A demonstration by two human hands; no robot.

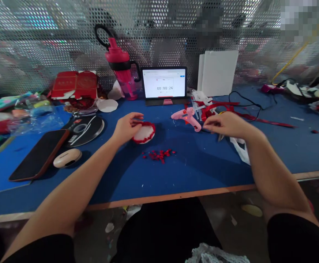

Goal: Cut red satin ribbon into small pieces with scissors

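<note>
Left hand (128, 128) curled; right hand (225, 125) palm-down, fingers extended.

Beside the glossy pink plastic glue gun (186, 117) lies a disc (143, 133) of matt white material with rough, fuzzy red trim, on a smooth matt blue tabletop (192, 171) (its edge strip (170, 196) looks like bare wood), with a perforated metal screen (38, 47) behind.
</note>
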